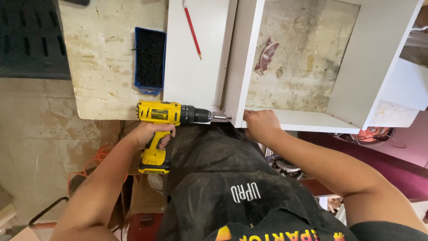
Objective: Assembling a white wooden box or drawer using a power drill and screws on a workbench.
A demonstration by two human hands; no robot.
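Observation:
My left hand [151, 134] grips the handle of a yellow and black cordless drill [167, 115]. The drill lies level, its bit pressed against the near corner of a white cabinet frame [240, 67]. My right hand [261, 125] rests on the frame's near bottom edge, fingers curled over the panel just right of the bit. The frame lies on a worn, stained worktable [102, 53]. A flat white board [196, 67] sits against the frame's left side.
A red pencil [191, 29] lies on the white board. A blue tray of dark screws [150, 60] stands on the table to the left. A piece of reddish sandpaper [266, 56] lies inside the frame. Orange cable [96, 158] is on the floor.

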